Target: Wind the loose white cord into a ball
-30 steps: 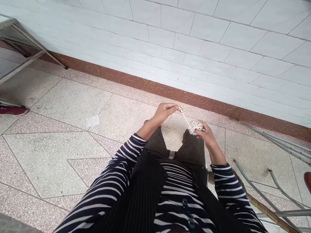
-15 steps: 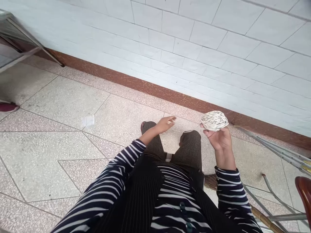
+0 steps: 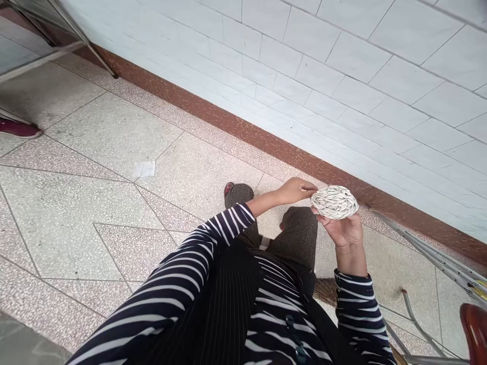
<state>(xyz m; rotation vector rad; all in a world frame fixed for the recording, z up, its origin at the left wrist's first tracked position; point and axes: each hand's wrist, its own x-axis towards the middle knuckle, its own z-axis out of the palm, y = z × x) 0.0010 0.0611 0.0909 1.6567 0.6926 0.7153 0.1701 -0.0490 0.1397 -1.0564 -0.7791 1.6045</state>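
Note:
A cream-coloured ball of cord [image 3: 335, 202], with dark flecks and a braided look, is held up in front of my right knee. My right hand [image 3: 344, 230] supports it from below, palm up, with fingers and thumb curled around its lower side. At the ball's left edge, my left hand [image 3: 296, 191] pinches with thumb and forefinger; the exact strand between the fingertips is too small to make out. Both forearms are in striped sleeves.
A tiled wall [image 3: 297, 66] with a red-brown baseboard [image 3: 213, 109] runs ahead. Metal crutch-like poles [image 3: 418, 238] and a broom head [image 3: 325, 290] are at right. A metal-framed table [image 3: 81, 38], a person's maroon shoe [image 3: 19, 129] and a paper scrap [image 3: 145, 169] are left.
My left hand has moved right, from above the gap between my knees to the ball's left edge. My right hand still holds the ball, now slightly lower and tilted. The camera view has turned a little.

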